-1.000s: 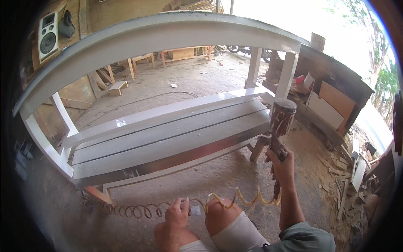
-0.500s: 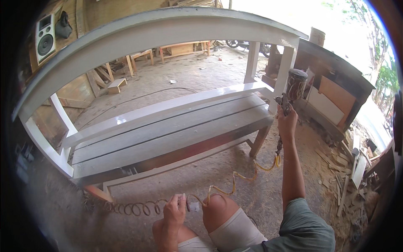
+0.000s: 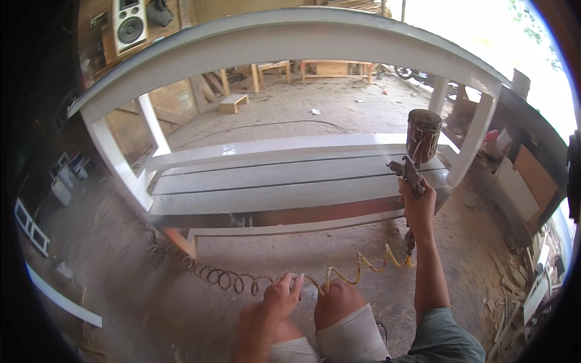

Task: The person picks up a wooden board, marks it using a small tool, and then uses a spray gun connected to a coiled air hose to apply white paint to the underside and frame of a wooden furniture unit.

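My right hand [image 3: 419, 202] is closed around the grip of a spray gun [image 3: 413, 176], with its paint-streaked cup [image 3: 423, 138] upright on top. The nozzle points left over the right end of a slatted lower shelf [image 3: 260, 186], and a faint mist shows before it. That shelf belongs to a large white-grey wooden table frame [image 3: 290, 43] with thick legs. From the gun's handle hangs a coiled air hose [image 3: 357, 282], yellow on the right and brownish on the left. My left hand [image 3: 283, 296] is closed on the hose above my knees. The shelf's front edge is dark with reddish patches.
Scrap wood [image 3: 514, 302] litters the ground at right, below a dark cabinet [image 3: 526, 175]. Beyond the frame are a small wooden stool [image 3: 234, 103], benches and a speaker [image 3: 130, 25]. White slatted pieces [image 3: 31, 227] stand at far left. A thin line crosses the floor behind.
My view has turned left, so the frame sits farther right in it. The spray gun has moved left from beside the right leg to over the shelf's right end. Both hands keep their holds.
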Motion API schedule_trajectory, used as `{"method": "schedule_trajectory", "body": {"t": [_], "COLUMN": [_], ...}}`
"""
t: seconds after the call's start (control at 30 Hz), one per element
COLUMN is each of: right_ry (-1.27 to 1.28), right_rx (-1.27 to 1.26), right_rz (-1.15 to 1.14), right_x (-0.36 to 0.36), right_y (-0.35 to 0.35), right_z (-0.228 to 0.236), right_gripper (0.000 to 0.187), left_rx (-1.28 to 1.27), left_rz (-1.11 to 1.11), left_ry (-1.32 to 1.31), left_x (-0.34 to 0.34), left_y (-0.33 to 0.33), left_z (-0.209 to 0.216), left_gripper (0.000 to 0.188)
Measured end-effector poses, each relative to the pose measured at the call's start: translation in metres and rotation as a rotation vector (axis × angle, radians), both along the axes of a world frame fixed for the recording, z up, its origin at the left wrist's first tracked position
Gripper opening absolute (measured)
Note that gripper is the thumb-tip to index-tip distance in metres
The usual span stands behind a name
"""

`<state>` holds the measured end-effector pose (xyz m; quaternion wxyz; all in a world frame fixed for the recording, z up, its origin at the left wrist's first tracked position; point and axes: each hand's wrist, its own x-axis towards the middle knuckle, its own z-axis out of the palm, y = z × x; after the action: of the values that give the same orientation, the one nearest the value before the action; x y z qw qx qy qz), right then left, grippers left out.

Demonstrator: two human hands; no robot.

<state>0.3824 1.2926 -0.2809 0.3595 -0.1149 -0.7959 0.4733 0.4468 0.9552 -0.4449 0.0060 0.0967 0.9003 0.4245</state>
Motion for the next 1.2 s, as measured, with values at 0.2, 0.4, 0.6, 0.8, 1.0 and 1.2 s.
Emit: {"method": "schedule_trajectory", "body": {"t": [0.2,0.4,0.6,0.8,1.0,1.2], "right_ry": [-0.031,0.049,0.017,0.118,0.122,0.164], "right_rx": [-0.047,-0.036,-0.093,0.011,0.007,0.033], "right_rz": [0.229,0.426,0.595,0.680,0.790,0.864], "right_x": [-0.010,-0.032,-0.046,-0.071,-0.090,-0.103], "right_y": [-0.081,-0.156,-0.232,-0.304,-0.374,-0.437], "right_z": [-0.001,-0.009,-0.010,-0.017,-0.013,-0.006], "right_gripper": [0.021,0.018,0.017,0.019,0.027,0.031], "left_rx": [-0.054,-0.117,-0.023,0.032,0.022,0.046], "left_rz": [0.060,0.157,0.240,0.310,0.366,0.400], "left_ry": [0.004,0.048,-0.148,0.001,-0.083,-0.133], "left_x": [0.015,0.037,0.057,0.074,0.084,0.090], "left_y": [-0.028,-0.066,-0.099,-0.123,-0.140,-0.155], "left_z": [0.014,0.025,0.042,0.031,0.043,0.056], "left_gripper": [0.038,0.043,0.048,0.046,0.051,0.050]}}
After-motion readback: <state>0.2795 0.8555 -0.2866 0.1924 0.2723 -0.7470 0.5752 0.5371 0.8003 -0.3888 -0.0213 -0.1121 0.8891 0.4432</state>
